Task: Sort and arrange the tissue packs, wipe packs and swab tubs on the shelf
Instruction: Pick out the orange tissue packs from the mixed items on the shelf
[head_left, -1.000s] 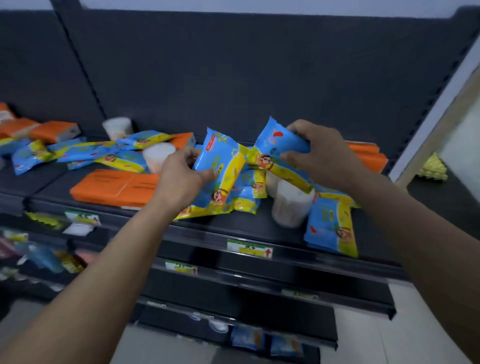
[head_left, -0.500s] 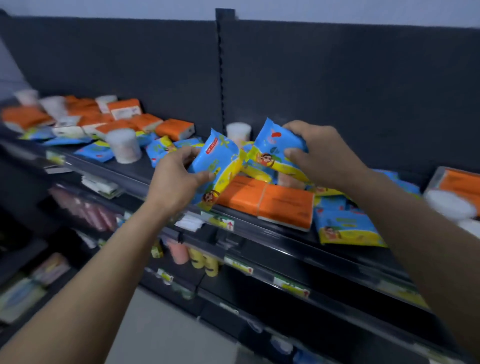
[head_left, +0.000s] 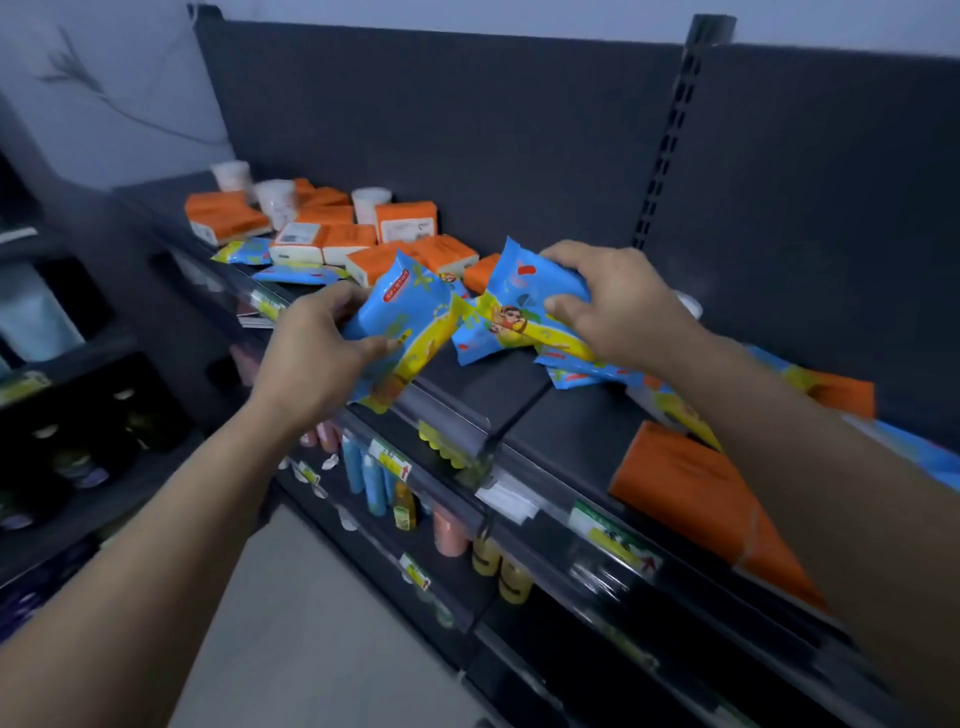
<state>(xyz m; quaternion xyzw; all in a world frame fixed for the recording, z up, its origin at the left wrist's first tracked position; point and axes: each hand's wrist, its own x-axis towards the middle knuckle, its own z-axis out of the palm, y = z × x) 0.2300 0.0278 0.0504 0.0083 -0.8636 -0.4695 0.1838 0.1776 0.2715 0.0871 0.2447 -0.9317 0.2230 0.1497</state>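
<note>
Since half a second ago we have swung left along the shelf (head_left: 483, 384), carrying both packs. Orange tissue packs (head_left: 322, 228) lie jumbled ahead. Our left hand (head_left: 311, 358) pinches one wipe pack (head_left: 410, 312) out past the shelf's front edge; our right hand (head_left: 618, 306) grips a second wipe pack (head_left: 519, 296) above the shelf. Slick film could slip from the pinch and drop, and a careless shove could topple the swab tubs (head_left: 370, 203).

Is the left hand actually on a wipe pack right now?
Touching. The head view shows the left hand gripping a blue wipe pack, thumb on its front.
</note>
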